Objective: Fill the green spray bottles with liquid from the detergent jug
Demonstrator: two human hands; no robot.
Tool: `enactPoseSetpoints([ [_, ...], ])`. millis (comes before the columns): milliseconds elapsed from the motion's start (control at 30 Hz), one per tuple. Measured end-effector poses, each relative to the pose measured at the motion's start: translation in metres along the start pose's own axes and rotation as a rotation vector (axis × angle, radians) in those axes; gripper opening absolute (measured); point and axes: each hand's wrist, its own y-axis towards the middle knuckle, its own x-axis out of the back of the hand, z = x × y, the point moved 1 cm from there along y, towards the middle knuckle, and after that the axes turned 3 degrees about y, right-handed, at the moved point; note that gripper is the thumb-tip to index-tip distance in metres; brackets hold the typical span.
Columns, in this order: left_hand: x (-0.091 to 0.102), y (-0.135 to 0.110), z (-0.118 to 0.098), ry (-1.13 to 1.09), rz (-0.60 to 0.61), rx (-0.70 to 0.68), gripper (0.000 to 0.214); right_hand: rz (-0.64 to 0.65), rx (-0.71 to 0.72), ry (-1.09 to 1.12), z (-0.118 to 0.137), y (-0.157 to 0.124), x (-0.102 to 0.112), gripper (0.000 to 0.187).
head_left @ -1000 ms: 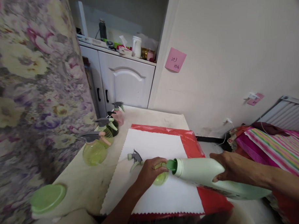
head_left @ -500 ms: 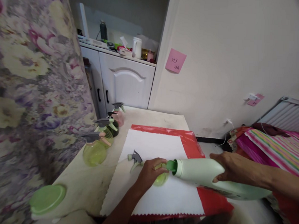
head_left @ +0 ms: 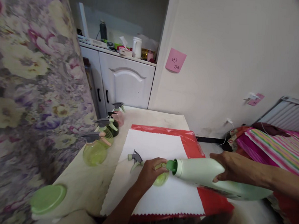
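My left hand (head_left: 152, 172) is closed around the neck of a small clear spray bottle (head_left: 161, 180) with yellow-green liquid in it, standing on a white scallop-edged sheet (head_left: 171, 201). In my right hand (head_left: 223, 167) is a large pale green jug (head_left: 198, 171), tipped nearly level. Its green pouring spout (head_left: 171, 165) meets the mouth of the spray bottle. Whether liquid is flowing I cannot tell. Left of my left hand, a grey and pale green spray head (head_left: 136, 158) lies loose on the sheet. My fingers cover the bottle's neck.
Along the table's left side stand several spray bottles, among them a round yellow one (head_left: 94, 152) and a pink one (head_left: 118, 116). A green lid (head_left: 48, 198) tops a container at front left. Red plastic (head_left: 191, 143) lies under the sheet. A bed (head_left: 273, 142) is at right.
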Motion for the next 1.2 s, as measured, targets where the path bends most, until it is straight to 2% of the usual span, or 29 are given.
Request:
enactPoseSetpoints([
  [867, 0.000, 0.000, 0.003, 0.024, -0.001, -0.022, 0.019, 0.008, -0.036, -0.002, 0.007, 0.001, 0.004, 0.030],
  [1200, 0.000, 0.000, 0.002, -0.019, 0.009, -0.013, 0.019, 0.051, -0.063, -0.026, 0.011, 0.001, 0.006, 0.032],
])
